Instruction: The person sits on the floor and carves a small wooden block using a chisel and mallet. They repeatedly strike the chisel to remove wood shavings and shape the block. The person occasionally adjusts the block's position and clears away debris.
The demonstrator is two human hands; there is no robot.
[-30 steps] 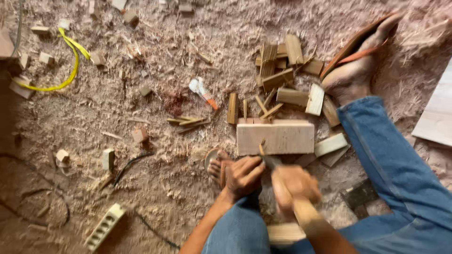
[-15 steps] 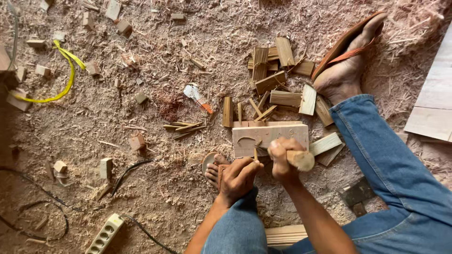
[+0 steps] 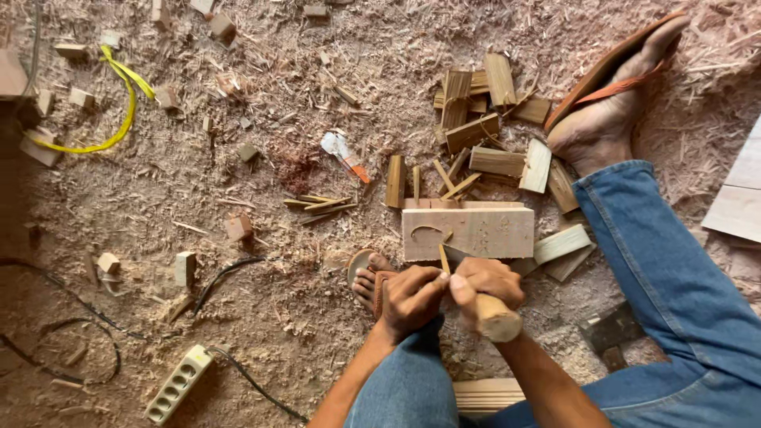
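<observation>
My right hand (image 3: 485, 282) is closed around a tool with a round, pale wooden handle (image 3: 498, 319). Its dark blade (image 3: 454, 255) points toward my left hand. My left hand (image 3: 412, 297) is curled beside it, pinching a thin wooden stick (image 3: 443, 257) that stands up between the two hands. Just beyond them lies a pale rectangular wooden block (image 3: 483, 231) with a curved groove cut near its left end. My sandalled left foot (image 3: 366, 277) rests under the left hand.
Wood shavings cover the floor. Several offcuts (image 3: 476, 131) lie behind the block, and my other foot in a sandal (image 3: 610, 111) is at the upper right. A power strip (image 3: 178, 383), dark cables (image 3: 230, 269), a yellow strap (image 3: 119, 119) and a pale plank (image 3: 741, 198) surround me.
My right hand swung the tool up over the block half a second ago and has now drawn back beside my left hand. The block has not shifted.
</observation>
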